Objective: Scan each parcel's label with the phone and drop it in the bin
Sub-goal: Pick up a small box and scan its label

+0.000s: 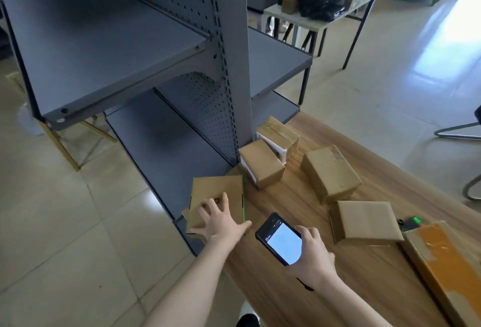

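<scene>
Head view: what is the left hand (217,220) doing?
— Its grip is apart, fingers spread flat on a flat cardboard parcel (216,186).
— Where does that parcel lie?
— At the left edge of the wooden bench (286,300), partly over the lowest board of the grey shelf unit (156,139).
— And the right hand (309,254)?
— Its grip is clamped round the phone (279,239), screen lit and facing up, just right of the parcel.
— Other parcels?
— Four more on the bench: two (261,164) (278,133) against the shelf post, two (329,174) (364,220) further right. A long box with orange tape (442,261) sits at the right edge.
</scene>
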